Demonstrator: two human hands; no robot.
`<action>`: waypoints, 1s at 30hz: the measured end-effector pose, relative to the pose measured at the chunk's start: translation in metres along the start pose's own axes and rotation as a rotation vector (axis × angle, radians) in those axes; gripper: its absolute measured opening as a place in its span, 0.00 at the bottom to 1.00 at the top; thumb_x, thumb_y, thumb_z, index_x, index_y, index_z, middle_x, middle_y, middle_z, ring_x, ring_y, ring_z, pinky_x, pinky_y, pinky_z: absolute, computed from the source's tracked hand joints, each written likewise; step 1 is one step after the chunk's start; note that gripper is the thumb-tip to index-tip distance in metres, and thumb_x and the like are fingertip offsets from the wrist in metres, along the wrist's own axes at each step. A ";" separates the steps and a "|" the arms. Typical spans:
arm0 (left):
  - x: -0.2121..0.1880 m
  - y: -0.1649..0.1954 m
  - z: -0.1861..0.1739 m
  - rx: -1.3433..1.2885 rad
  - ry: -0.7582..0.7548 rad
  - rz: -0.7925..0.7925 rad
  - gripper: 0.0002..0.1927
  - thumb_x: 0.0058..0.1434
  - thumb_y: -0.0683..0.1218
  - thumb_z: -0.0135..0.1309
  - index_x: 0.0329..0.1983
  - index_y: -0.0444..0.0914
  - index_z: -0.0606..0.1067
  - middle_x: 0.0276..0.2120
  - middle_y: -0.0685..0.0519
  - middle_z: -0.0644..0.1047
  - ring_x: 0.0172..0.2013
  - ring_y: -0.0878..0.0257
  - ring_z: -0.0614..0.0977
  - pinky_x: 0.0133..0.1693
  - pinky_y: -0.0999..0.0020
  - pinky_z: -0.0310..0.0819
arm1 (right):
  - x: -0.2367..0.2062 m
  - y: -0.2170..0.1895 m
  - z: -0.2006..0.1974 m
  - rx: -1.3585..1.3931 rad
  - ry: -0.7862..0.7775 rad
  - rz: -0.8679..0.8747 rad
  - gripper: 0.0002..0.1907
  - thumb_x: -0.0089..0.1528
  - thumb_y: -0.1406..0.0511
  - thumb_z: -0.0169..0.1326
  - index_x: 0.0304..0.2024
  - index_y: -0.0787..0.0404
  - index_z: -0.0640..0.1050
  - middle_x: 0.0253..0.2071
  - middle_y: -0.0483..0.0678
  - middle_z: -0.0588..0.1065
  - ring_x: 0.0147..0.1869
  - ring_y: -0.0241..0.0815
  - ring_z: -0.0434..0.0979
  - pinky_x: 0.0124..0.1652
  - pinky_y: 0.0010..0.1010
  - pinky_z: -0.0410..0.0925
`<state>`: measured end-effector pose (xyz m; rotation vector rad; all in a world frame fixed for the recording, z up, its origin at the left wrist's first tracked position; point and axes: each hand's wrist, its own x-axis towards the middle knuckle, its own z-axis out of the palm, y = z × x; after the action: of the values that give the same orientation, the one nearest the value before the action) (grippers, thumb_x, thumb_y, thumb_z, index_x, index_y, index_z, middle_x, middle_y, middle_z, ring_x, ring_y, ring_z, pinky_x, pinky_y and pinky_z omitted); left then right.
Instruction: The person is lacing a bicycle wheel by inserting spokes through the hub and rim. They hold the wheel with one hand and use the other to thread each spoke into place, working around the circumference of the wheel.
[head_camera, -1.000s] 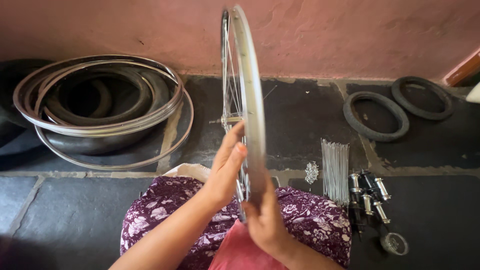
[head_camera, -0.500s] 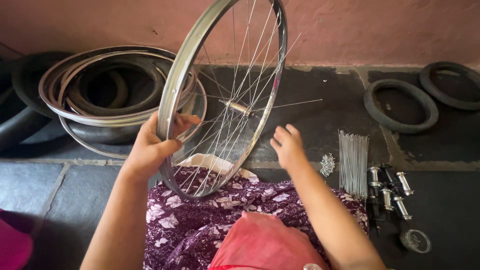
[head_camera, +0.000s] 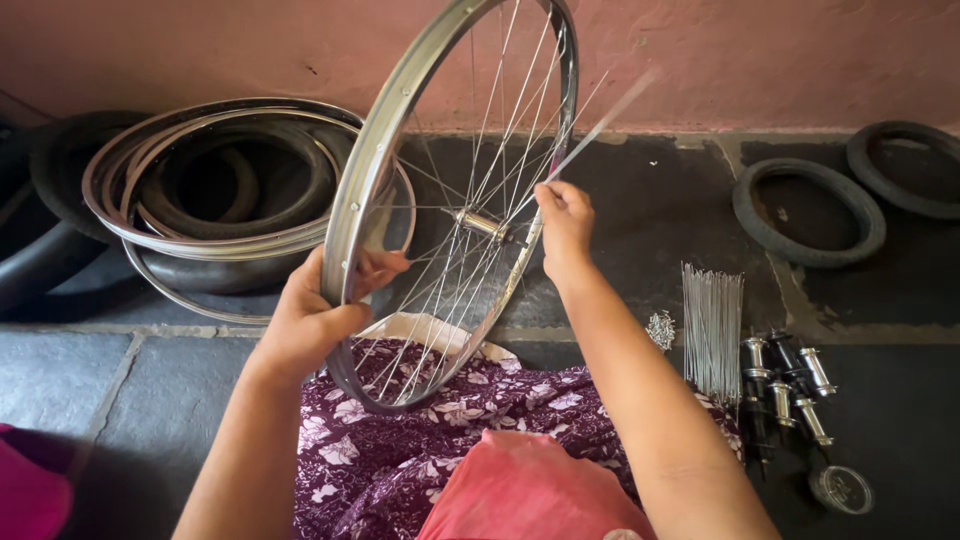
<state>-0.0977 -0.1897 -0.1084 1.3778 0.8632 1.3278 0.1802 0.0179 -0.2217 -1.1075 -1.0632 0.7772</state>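
Observation:
A silver bicycle wheel rim (head_camera: 372, 160) with thin spokes and a hub (head_camera: 478, 223) stands tilted on my lap, over purple flowered cloth (head_camera: 400, 440). My left hand (head_camera: 315, 315) grips the rim's near left edge. My right hand (head_camera: 565, 222) reaches past the rim's right side and pinches a loose spoke (head_camera: 600, 125) that points up and right, blurred.
Stacked bare rims (head_camera: 150, 225) and black tyres (head_camera: 235, 200) lie on the stone floor at left. Two small tyres (head_camera: 808, 212) lie at right. A bundle of spokes (head_camera: 712, 325), a pile of nipples (head_camera: 660, 328), several hubs (head_camera: 785, 385) and a small round tin (head_camera: 840, 488) sit by my right knee.
The wheel has turned from edge-on to face-on. My left hand shifted to the rim's left edge; my right hand rose from the lower rim and took hold of a spoke.

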 end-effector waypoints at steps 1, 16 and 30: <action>0.000 0.000 0.001 0.000 -0.008 0.010 0.25 0.46 0.28 0.46 0.49 0.34 0.70 0.55 0.42 0.78 0.63 0.53 0.76 0.68 0.56 0.65 | 0.002 -0.001 0.003 0.027 -0.025 -0.003 0.09 0.61 0.68 0.64 0.42 0.68 0.82 0.46 0.46 0.76 0.45 0.35 0.77 0.45 0.25 0.71; 0.001 0.000 0.021 0.087 -0.021 0.000 0.28 0.46 0.29 0.47 0.53 0.32 0.70 0.55 0.42 0.79 0.60 0.56 0.77 0.65 0.60 0.65 | -0.065 -0.058 0.003 -0.144 -0.210 -0.876 0.14 0.68 0.78 0.55 0.55 0.63 0.73 0.48 0.53 0.76 0.49 0.45 0.79 0.45 0.31 0.74; -0.002 -0.015 0.031 0.005 0.000 0.012 0.30 0.49 0.28 0.45 0.58 0.30 0.68 0.54 0.43 0.78 0.62 0.56 0.76 0.70 0.57 0.61 | -0.091 -0.114 0.005 -0.517 -0.424 -1.144 0.33 0.60 0.78 0.56 0.68 0.55 0.71 0.46 0.50 0.76 0.48 0.48 0.78 0.47 0.35 0.74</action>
<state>-0.0660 -0.1938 -0.1201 1.3890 0.8601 1.3352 0.1447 -0.0958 -0.1374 -0.5475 -2.0409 -0.2260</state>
